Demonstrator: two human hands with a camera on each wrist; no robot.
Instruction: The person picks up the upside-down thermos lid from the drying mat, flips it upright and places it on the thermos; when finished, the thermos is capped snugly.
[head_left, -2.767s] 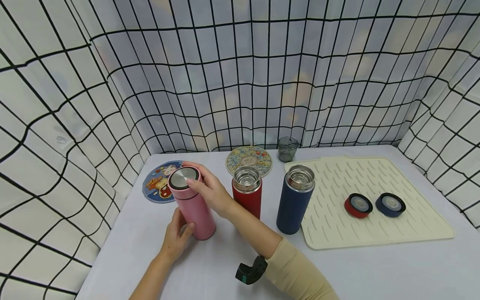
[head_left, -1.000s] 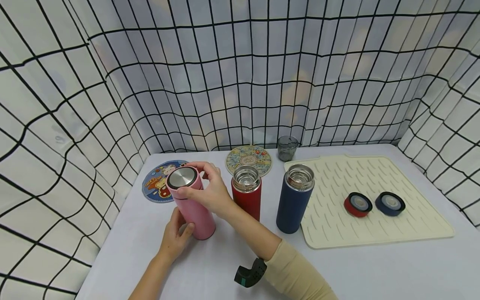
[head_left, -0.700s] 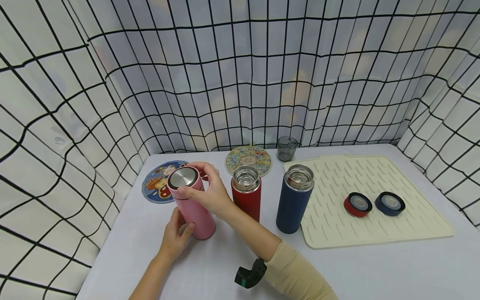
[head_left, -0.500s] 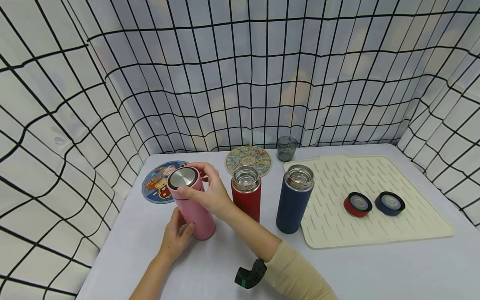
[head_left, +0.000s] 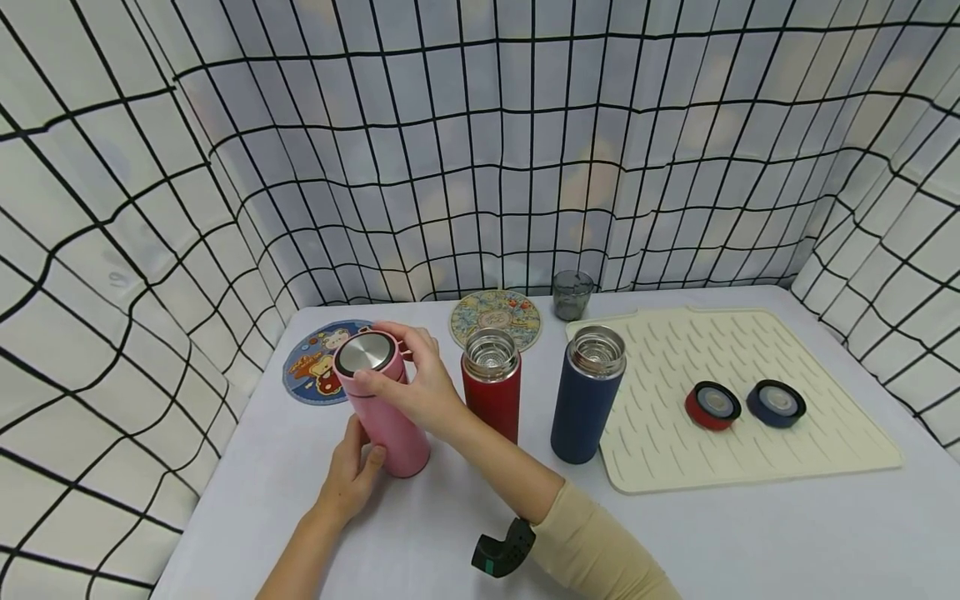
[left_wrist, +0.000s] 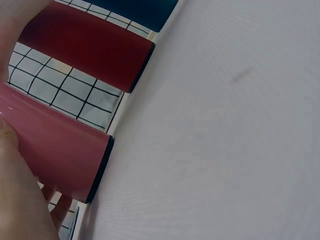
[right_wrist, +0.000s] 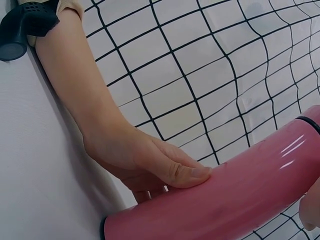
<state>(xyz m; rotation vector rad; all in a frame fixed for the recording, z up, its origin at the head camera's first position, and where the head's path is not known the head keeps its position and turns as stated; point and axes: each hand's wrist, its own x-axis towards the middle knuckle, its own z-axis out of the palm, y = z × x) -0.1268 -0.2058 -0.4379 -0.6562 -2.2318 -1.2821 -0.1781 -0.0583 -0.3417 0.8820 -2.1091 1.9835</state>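
Observation:
In the head view a pink thermos flask (head_left: 395, 427) stands at the left of the table, its pink lid with steel top (head_left: 365, 353) on its mouth. My left hand (head_left: 348, 477) grips the lower body; the right wrist view shows that hand (right_wrist: 145, 160) with its thumb along the pink side. Around the lid curl the thumb and fingers of my right hand (head_left: 420, 379). A red flask (head_left: 491, 404) without its lid stands to the right, partly behind my right forearm. Beyond it is a navy flask (head_left: 587, 408), also with its steel mouth uncovered.
A cream ribbed mat (head_left: 817, 454) carries a red lid (head_left: 712, 406) and a navy lid (head_left: 777, 403). At the back are a blue cartoon coaster (head_left: 307, 379), a patterned round coaster (head_left: 495, 315) and a grey glass (head_left: 572, 296). Black-gridded cloth walls (head_left: 517, 150) enclose the table.
My right thumb has come off the lid's steel top to its near side, and the fingers now wrap the lid's rim. My left hand and the flasks have stayed in place.

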